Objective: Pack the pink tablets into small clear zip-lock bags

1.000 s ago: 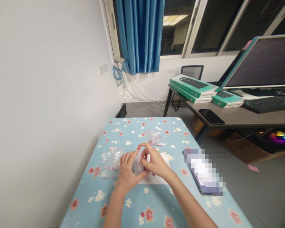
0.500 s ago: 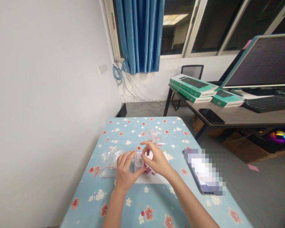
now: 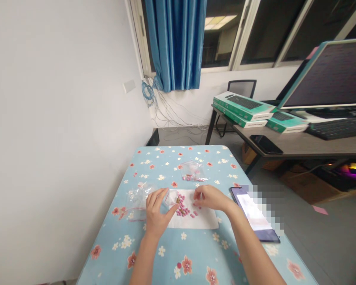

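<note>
A sheet of white paper (image 3: 206, 223) lies on the table, with several pink pills (image 3: 184, 211) scattered over it. Among them are a few brownish-gold capsules (image 3: 178, 200). My left hand (image 3: 158, 209) holds a small clear zip bag (image 3: 172, 196) at the paper's left side, thumb and fingers around its mouth. Over the right part of the paper, my right hand (image 3: 209, 198) has its thumb and fingertips drawn together close to a few pills. Whether a pill is between those fingertips is hidden.
Clear plastic bags (image 3: 139, 200) lie left of my left hand. Beyond the paper is another clear bag (image 3: 193, 172) with pink pills inside. A lit phone (image 3: 252, 213) rests at the table's right edge. A desk (image 3: 296, 144) with keyboard boxes (image 3: 243, 107) stands to the right.
My right hand has moved right, from above the small bag to the paper's right part, uncovering the pills. My left hand stays at the bag.
</note>
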